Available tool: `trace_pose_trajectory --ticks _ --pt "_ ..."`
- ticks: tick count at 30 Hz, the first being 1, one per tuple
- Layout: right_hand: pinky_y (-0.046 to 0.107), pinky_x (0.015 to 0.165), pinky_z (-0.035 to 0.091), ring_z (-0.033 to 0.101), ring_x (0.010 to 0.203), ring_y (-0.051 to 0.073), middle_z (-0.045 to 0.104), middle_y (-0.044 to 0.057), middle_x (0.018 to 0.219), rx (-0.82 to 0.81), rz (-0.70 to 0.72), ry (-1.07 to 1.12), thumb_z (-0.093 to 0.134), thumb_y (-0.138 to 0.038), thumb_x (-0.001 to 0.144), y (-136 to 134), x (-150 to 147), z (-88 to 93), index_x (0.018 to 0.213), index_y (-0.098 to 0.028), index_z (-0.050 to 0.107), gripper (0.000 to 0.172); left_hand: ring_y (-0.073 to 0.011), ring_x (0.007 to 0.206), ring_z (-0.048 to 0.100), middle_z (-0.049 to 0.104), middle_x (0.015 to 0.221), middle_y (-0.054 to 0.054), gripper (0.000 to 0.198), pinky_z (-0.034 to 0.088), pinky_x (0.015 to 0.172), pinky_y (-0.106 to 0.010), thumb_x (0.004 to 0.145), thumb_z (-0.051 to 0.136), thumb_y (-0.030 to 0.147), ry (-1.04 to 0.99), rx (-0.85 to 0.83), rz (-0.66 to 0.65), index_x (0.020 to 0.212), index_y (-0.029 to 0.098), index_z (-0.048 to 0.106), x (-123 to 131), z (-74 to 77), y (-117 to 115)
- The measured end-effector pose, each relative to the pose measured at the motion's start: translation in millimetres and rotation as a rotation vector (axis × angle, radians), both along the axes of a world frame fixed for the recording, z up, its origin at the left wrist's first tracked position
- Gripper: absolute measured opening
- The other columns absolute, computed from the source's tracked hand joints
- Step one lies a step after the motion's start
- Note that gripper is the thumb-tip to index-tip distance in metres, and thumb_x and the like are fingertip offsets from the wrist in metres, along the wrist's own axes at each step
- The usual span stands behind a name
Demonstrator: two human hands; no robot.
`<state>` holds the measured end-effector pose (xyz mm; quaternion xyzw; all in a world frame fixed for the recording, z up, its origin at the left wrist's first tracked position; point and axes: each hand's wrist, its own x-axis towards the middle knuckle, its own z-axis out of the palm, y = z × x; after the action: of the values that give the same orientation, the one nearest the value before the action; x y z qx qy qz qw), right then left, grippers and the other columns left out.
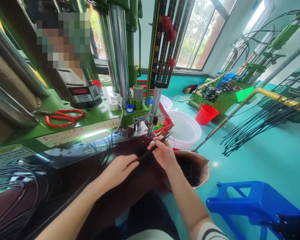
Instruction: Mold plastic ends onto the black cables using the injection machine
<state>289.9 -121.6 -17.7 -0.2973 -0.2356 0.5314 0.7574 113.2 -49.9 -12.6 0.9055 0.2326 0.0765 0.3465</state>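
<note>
A bundle of black cables [147,155] runs between my two hands above the dark red bench top [130,181]. My left hand [122,166] is closed round the bundle, its thumb along the top. Farther along, my right hand [164,152] grips the same bundle near its ends, which stick out past the fingers with some metallic tips. Something pale is wrapped round one right fingertip. More black cables [37,186] lie looped on the bench at the left. The number of cables held is hard to make out.
A green press [100,115] with red-handled scissors [63,117] on its ledge stands before me. Right of my hands are an open sack [205,168] of black pieces, a white tub [187,128], a red bucket [206,114] and a blue stool [262,196]. Cables hang over a yellow pipe [277,96].
</note>
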Motion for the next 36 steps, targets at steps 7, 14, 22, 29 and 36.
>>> trace_pose_trajectory --ticks 7,14,22,29,36 --pt "0.022 0.051 0.048 0.064 0.069 0.016 0.067 0.002 0.072 -0.019 0.068 -0.141 0.068 -0.023 0.069 -22 -9 6.0 0.074 -0.018 0.064 0.009 -0.0086 0.046 0.043 0.046 0.05 0.005 0.038 0.035 0.051 -0.022 0.088 0.031 0.045 -0.107 -0.316 0.185 0.064 0.019 0.044 -22 1.8 -34" --pt "0.023 0.05 0.049 0.06 0.052 0.011 0.069 0.002 0.071 -0.065 -0.065 -0.221 0.067 -0.026 0.07 -27 -7 2.5 0.094 -0.018 0.066 0.025 -0.0076 0.042 0.04 0.052 0.054 0.004 0.036 0.032 0.043 -0.021 0.085 0.034 0.05 -0.17 -0.512 0.215 0.074 0.018 0.047 -9 -5.0 -27" --pt "0.019 0.035 0.041 0.05 0.042 0.009 0.055 -0.004 0.05 -0.225 -0.169 -0.246 0.07 -0.029 0.065 -31 -9 -12.1 0.089 -0.017 0.068 0.027 -0.0083 0.044 0.047 0.058 0.057 0.003 0.037 0.037 0.052 -0.022 0.088 0.028 0.046 -0.072 -0.383 0.145 0.067 0.019 0.044 -7 -7.5 -32" --pt "0.026 0.068 0.046 0.055 0.071 0.012 0.06 0.0 0.077 -0.077 -0.105 -0.271 0.069 -0.027 0.068 -38 2 -28.9 0.084 -0.021 0.069 0.017 -0.0137 0.062 0.056 0.061 0.062 0.002 0.037 0.037 0.063 -0.025 0.09 0.026 0.039 0.139 -0.056 -0.007 0.069 0.021 0.052 -1 -3.5 -38" --pt "0.021 0.057 0.044 0.052 0.064 0.01 0.061 -0.002 0.068 -0.243 -0.201 -0.112 0.071 -0.023 0.067 -38 6 -41.3 0.067 -0.02 0.063 0.009 -0.0215 0.091 0.056 0.062 0.091 -0.007 0.023 0.041 0.075 -0.031 0.088 0.037 0.028 0.208 0.331 0.21 0.091 0.017 0.057 29 -11.4 5"
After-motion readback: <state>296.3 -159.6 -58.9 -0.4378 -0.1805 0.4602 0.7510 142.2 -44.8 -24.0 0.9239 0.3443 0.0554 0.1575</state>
